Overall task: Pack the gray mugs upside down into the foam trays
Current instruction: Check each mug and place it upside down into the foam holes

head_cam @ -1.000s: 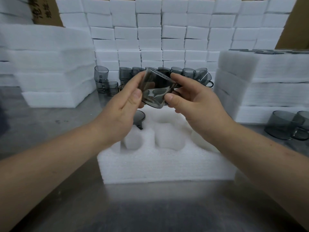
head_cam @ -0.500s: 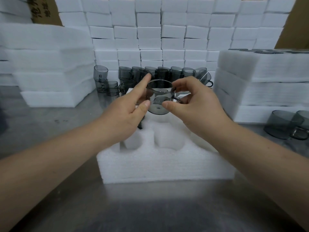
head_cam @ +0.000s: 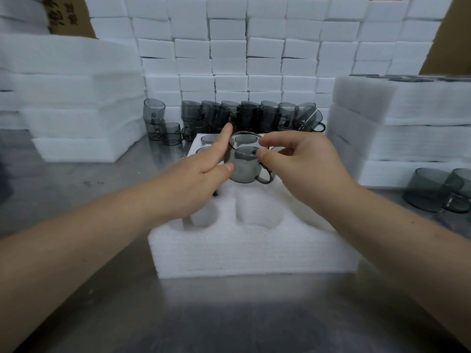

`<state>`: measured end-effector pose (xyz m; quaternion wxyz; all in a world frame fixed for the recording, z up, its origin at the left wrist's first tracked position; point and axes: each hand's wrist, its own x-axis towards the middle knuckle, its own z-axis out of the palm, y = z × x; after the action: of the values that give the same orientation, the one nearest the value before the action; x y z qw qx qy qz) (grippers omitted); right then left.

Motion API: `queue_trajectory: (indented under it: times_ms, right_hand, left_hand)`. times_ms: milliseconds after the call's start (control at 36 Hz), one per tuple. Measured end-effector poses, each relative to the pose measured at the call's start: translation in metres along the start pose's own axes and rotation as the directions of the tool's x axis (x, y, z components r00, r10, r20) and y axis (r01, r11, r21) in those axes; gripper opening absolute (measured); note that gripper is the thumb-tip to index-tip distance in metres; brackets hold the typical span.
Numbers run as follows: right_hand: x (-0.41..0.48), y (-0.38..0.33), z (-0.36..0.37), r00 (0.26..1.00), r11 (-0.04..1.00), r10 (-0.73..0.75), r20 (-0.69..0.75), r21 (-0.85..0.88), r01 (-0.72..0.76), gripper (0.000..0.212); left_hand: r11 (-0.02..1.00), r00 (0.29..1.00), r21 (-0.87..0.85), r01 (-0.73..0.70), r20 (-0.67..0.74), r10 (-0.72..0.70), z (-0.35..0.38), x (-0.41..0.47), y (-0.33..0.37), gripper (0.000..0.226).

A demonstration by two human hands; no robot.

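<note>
1. Since a second earlier, the gray mug [head_cam: 243,165] has turned from tilted to rim-up and sits lower over the foam tray [head_cam: 254,250].
2. Left hand [head_cam: 204,171] and right hand [head_cam: 303,164] both pinch its sides.
3. Progress: far pockets [head_cam: 207,140] appear filled and near pockets [head_cam: 257,212] are empty; this mug is not yet inverted.
4. Surroundings: loose mugs [head_cam: 242,115] stand behind the tray, with foam stacks [head_cam: 76,98] to the left; none obstructs the pockets.
</note>
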<state>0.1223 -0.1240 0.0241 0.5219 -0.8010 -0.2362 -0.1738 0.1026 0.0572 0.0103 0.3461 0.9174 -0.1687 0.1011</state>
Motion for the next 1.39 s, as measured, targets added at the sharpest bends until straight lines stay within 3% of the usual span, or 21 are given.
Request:
queue_trajectory:
  times_ms: [250,389,667,1084,1389]
  right_hand:
    - [0.001,0.000,0.002,0.999,0.997,-0.039,0.002,-0.063,0.040,0.030]
    - [0.001,0.001,0.003,0.999,0.995,-0.048,-0.010,-0.089,0.047,0.031]
    - [0.000,-0.002,0.002,0.998,0.992,-0.061,-0.004,-0.111,0.060,0.028]
    - [-0.002,-0.006,0.001,1.000,0.988,0.013,-0.022,-0.151,-0.017,0.023]
    - [-0.004,-0.007,0.000,0.997,0.973,0.079,0.005,-0.217,-0.076,0.019]
  left_hand:
    - [1.000,1.000,0.015,-0.013,-0.007,0.013,0.001,0.001,-0.003,0.058]
    - [0.998,0.999,0.065,-0.021,-0.035,0.024,0.002,0.006,-0.002,0.070]
    - [0.998,0.998,0.049,-0.036,-0.053,0.038,0.002,0.006,-0.003,0.071]
    - [0.987,0.994,-0.144,-0.066,-0.093,0.053,0.003,0.002,0.003,0.044]
    - [0.986,0.992,-0.167,-0.030,-0.129,0.008,0.003,0.005,0.006,0.051]
